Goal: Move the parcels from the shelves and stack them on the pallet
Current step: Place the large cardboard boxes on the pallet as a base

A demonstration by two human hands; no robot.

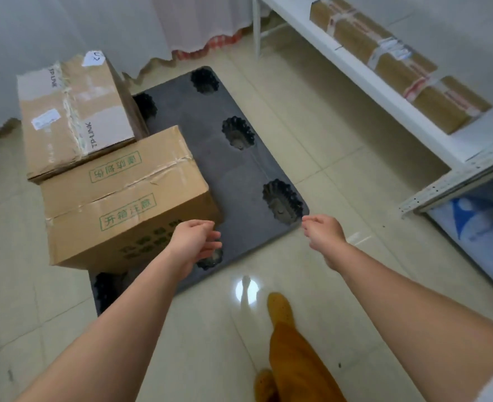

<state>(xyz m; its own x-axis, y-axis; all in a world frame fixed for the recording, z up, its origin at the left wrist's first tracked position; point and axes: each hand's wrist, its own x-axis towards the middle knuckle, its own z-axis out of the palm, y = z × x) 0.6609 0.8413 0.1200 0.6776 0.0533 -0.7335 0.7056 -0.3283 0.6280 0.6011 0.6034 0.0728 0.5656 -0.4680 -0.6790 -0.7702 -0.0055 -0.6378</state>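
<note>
A black plastic pallet [210, 140] lies on the tiled floor. On its left half stands a large cardboard box with green print [123, 195]. A smaller taped cardboard box [74, 111] sits behind it, partly overlapping its top. My left hand [196, 242] hovers by the large box's near right corner, fingers loosely curled, holding nothing. My right hand [323, 232] hangs over the pallet's near right corner, also empty. Three brown taped parcels [398, 65] lie in a row on the white shelf [364, 74] at the right.
A white curtain [94, 24] hangs behind the pallet. Under the shelf leans a blue and white package [477, 221]. My leg in orange trousers and slippers [288, 343] stands on the floor in front of the pallet.
</note>
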